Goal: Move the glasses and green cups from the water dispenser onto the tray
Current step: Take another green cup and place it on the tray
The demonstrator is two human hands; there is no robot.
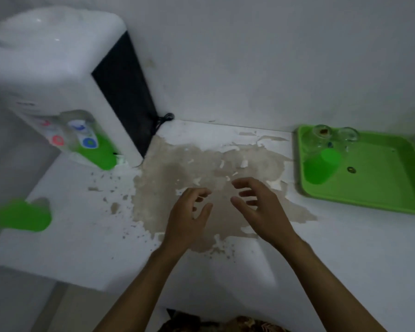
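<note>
A green tray [381, 185] lies at the right of the white counter. On its far left part stand an upside-down green cup [322, 166] and two clear glasses [321, 137] [348, 136]. A white water dispenser [58, 87] stands at the far left, with another green cup [103, 153] under its taps. A third green cup [22, 215] sits blurred at the counter's left edge. My left hand [189, 214] and my right hand [256, 204] hover side by side over the middle of the counter, fingers spread and curled, holding nothing.
The white counter [86, 236] has a large patch of peeled paint [189, 171] in its middle. A white wall [249, 56] runs behind. The dispenser's black cord [163, 119] lies at the wall. A patterned cloth [225, 324] shows at the bottom edge.
</note>
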